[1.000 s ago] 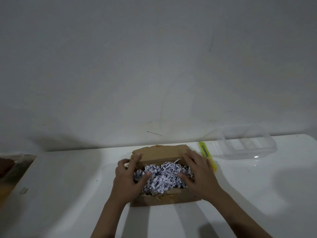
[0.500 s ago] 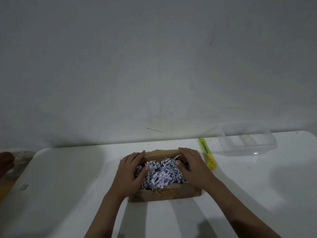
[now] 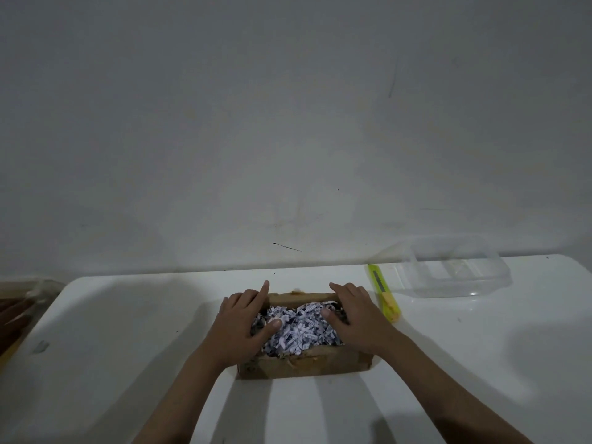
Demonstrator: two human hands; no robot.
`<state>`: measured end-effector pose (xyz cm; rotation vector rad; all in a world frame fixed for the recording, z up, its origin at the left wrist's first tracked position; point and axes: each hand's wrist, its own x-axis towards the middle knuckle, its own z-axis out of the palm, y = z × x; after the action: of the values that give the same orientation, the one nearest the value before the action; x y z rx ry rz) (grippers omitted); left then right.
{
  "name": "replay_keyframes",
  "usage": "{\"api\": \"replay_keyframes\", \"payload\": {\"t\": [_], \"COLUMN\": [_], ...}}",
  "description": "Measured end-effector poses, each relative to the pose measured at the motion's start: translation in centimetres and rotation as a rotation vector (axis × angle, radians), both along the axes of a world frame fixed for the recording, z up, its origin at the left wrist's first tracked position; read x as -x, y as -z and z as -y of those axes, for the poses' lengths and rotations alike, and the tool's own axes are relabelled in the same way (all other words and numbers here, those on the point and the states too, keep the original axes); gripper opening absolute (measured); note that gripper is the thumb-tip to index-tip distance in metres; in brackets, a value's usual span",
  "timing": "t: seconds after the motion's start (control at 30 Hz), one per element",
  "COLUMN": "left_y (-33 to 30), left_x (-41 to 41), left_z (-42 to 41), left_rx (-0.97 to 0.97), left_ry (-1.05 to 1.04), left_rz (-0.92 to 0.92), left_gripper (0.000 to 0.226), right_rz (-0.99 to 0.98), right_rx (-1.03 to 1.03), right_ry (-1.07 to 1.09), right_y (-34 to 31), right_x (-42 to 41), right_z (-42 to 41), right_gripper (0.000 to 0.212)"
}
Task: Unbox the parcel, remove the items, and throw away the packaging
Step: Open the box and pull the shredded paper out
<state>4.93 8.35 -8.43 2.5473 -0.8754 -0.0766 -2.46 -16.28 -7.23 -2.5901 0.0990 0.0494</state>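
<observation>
While both my hands lie over the open cardboard box (image 3: 304,363), I look down into it and see it packed to the rim with shredded paper (image 3: 298,331), white strips printed in blue and dark ink. Nothing else shows among the shreds; whatever lies under them is hidden. The box sits on the white table (image 3: 128,347), a little right of the middle and towards the near edge, with its brown front wall facing me and its far wall just visible beyond the filling.

My left hand (image 3: 240,325) rests across the left end of the box, fingers nearly straight and spread loosely, the index finger pointing past the far left corner and the thumb lying on the shredded paper. My right hand (image 3: 355,318) covers the right end in the same way, fingers extended and reaching the far right corner, thumb laid on the shreds. Neither hand is curled around anything; both lie flat on the box and its filling.

Just to the right of the box, beside my right hand, a yellow-green utility knife (image 3: 382,291) lies on the table, running from near to far. Farther right, by the wall, stands a clear plastic container (image 3: 455,270) with rounded corners; I can see through it, and I cannot tell if it holds anything. At the far left edge, off the table, something brown (image 3: 14,312) shows only in part.
</observation>
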Motion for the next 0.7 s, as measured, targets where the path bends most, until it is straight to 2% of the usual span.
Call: {"api": "replay_keyframes", "payload": {"t": [0.13,0.2,0.3,0.37,0.43,0.53,0.7], "left_y": [-1.1,-1.6,-2.1,-2.3,-2.4,-2.4,-2.8], "left_x": [0.5,0.9,1.7,2.5,3.2,3.7,3.5], "left_z": [0.2,0.7,1.6,2.1,2.5,3.0,4.1], "left_rx": [-0.177,-0.187,0.014,0.150,0.147,-0.044,-0.247], "left_ry": [-0.045,-0.045,-0.037,-0.100,-0.167,-0.254,-0.229], "left_rz": [0.024,0.059,0.136,0.113,0.065,-0.040,-0.173], "left_gripper": [0.105,0.104,0.067,0.045,0.038,0.048,0.058], "right_rz": [0.044,0.102,0.265,0.293,0.211,0.050,-0.087], "right_rx": [0.049,0.049,-0.026,-0.094,-0.076,0.007,0.027], "right_ry": [-0.001,0.002,0.029,0.088,0.135,0.144,0.115], "right_y": [-0.6,-1.1,-1.8,-2.0,-2.0,-1.9,-2.1], "right_x": [0.4,0.7,1.3,1.5,1.6,1.4,0.6], "right_z": [-0.1,-0.3,-1.0,-1.4,-2.0,-2.5,-3.1], "right_gripper": [0.066,0.055,0.042,0.033,0.033,0.043,0.051]}}
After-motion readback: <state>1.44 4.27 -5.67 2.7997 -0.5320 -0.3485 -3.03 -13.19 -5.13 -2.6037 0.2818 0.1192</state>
